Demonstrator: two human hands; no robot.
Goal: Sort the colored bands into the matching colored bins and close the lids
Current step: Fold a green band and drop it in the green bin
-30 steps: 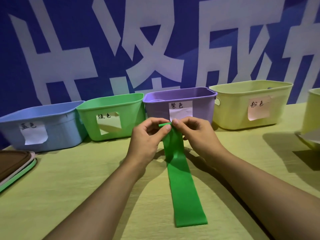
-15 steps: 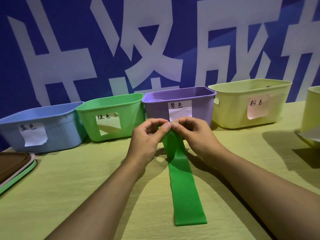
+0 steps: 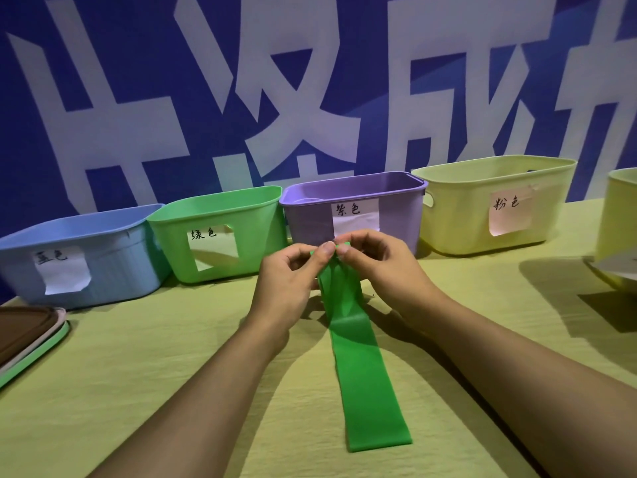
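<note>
- Pinching the far end of the green band (image 3: pixel 365 370) at frame centre, left hand (image 3: pixel 287 284) and right hand (image 3: pixel 381 267) meeting fingertip to fingertip, both grips curling tight on the same narrow edge.
- Trailing down toward lower centre, the rest of the band lying flat on the table (image 3: pixel 138 391), near end resting free and unheld.
- Standing left of centre, just behind and left of the hands, the green bin (image 3: pixel 220 232), open-topped and lidless, its paper label showing on the front wall.
- Sitting directly behind the knuckles, the purple bin (image 3: pixel 355 205), closer to the pinch than the matching bin; risking a wrong-colour drop if lifting straight forward rather than swinging left.
- Risking a slip: thin, stretchy material held only at its edge, likely springing or sliding out if one pinch is loosening while the other is pulling.
- Risking a snag: long tail possibly dragging across the table or draping over the green bin's rim instead of falling inside, later blocking the lid.
- Waiting at the lower-left edge, a stack of lids (image 3: pixel 24 336), well apart from the hands; lid-closing not yet begun.
- Flanking the row, the blue bin (image 3: pixel 79 250) at far left and the yellow bin (image 3: pixel 493 205) at right, both open.
</note>
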